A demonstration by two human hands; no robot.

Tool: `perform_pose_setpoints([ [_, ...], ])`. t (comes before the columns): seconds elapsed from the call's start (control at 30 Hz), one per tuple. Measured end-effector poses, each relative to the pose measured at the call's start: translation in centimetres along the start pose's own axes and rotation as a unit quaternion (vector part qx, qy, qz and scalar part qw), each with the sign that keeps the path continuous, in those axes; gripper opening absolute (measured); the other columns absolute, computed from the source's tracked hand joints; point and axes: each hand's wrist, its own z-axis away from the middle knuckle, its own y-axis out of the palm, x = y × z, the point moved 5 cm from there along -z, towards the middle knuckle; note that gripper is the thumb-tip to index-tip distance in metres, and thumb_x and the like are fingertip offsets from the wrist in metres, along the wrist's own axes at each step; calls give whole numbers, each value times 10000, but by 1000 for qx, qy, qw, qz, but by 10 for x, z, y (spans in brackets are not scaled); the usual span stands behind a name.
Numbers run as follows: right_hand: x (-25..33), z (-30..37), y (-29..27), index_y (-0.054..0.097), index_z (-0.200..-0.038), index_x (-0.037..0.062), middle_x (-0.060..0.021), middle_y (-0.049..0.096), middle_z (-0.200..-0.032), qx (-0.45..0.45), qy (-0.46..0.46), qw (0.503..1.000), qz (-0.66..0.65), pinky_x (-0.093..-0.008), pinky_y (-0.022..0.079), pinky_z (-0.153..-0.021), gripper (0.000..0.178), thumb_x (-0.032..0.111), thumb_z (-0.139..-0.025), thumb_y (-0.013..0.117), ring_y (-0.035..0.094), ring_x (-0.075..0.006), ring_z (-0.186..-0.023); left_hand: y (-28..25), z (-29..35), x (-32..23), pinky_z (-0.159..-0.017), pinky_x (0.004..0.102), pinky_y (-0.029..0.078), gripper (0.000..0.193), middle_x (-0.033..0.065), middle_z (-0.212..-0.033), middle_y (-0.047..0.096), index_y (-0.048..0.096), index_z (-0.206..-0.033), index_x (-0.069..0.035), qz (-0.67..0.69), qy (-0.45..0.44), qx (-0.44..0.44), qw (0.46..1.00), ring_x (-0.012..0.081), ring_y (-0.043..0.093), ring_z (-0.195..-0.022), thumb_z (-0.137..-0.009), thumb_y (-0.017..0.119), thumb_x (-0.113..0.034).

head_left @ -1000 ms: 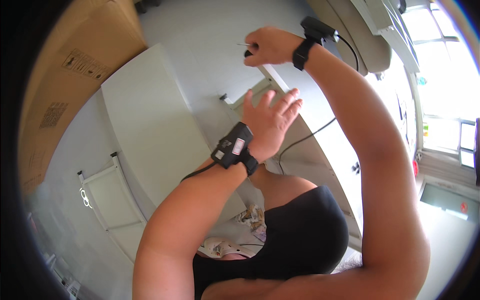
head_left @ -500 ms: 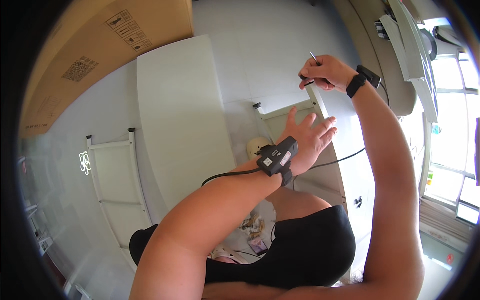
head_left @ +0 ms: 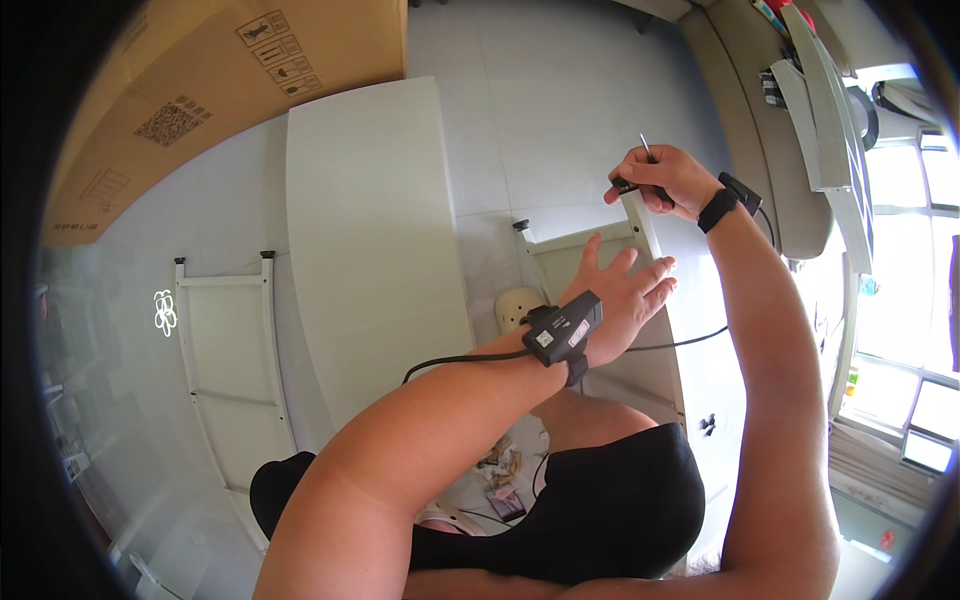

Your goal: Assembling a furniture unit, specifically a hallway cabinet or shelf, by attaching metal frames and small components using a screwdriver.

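My right hand [head_left: 672, 178] is closed around a screwdriver [head_left: 646, 149] with a thin metal shaft pointing up and a dark handle partly hidden in the palm. The same hand's fingertips pinch a small black foot cap [head_left: 622, 186] at the end of a white metal leg [head_left: 640, 222]. Whether the cap is seated cannot be made out. My left hand [head_left: 620, 300] lies with fingers spread over the white frame [head_left: 575, 228] that this leg belongs to. Another black foot [head_left: 521, 225] caps the frame's other corner.
A long white board [head_left: 375, 230] lies left of the frame, and a second white frame [head_left: 235, 340] farther left. The cardboard box [head_left: 220, 90] stands at the far left. Small black parts [head_left: 707, 424] rest near my knee. A sofa [head_left: 775, 170] is at the right.
My right hand has come down slightly toward the leg's end, bringing the black foot cap against it. My left hand keeps its place on the frame. The whole view has shifted a little.
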Motion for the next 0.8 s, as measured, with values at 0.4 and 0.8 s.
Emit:
perform_pose_setpoints([
  [0.4,2,9,1,676,-1027,-62,-190,750,-1030,-22,-14,999,-21,-233,344,-449,279,203,-949,716,436,-68,-500,-3,0,0,-1149,676,289,400,-39,-1540,487,601,-1425,-217,45,-6,3,999,297,512,-1303,-1037,503,-225],
  [0.8,-7,8,-7,623,-862,20,-84,673,-775,-106,-46,989,97,-242,295,-394,215,201,-958,687,417,-59,-432,19,-4,-5,-1114,731,304,290,-25,-1448,571,684,-1259,-232,69,-33,-102,992,263,540,-1270,-994,569,-252],
])
